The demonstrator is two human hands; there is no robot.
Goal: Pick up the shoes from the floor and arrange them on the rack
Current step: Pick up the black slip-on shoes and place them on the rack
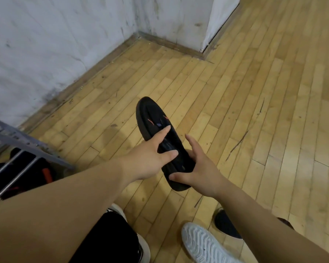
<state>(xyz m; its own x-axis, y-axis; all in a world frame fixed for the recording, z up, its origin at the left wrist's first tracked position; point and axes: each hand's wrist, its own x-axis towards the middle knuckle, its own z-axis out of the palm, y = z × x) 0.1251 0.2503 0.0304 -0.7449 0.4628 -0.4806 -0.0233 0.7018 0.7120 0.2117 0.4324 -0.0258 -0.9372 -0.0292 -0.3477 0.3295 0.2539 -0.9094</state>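
Note:
A black shoe (152, 118) with small orange marks hangs above the wooden floor, toe pointing away from me. My right hand (199, 171) grips its heel end from the right, thumb under the sole edge. My left hand (150, 158) rests on the shoe's left side, with the index finger stretched along the upper and the thumb across the opening. A grey metal shoe rack (27, 147) stands at the left edge, holding dark shoes (36, 173) with orange trim under its rails. Another black shoe (226, 224) lies on the floor under my right forearm.
A white shoe (203, 243) lies sole-up at the bottom middle. My own foot in a white and black shoe (141, 245) is at the bottom left. White scuffed walls (46, 44) with a baseboard form a corner behind. Wooden floor (273, 111) stretches to the right.

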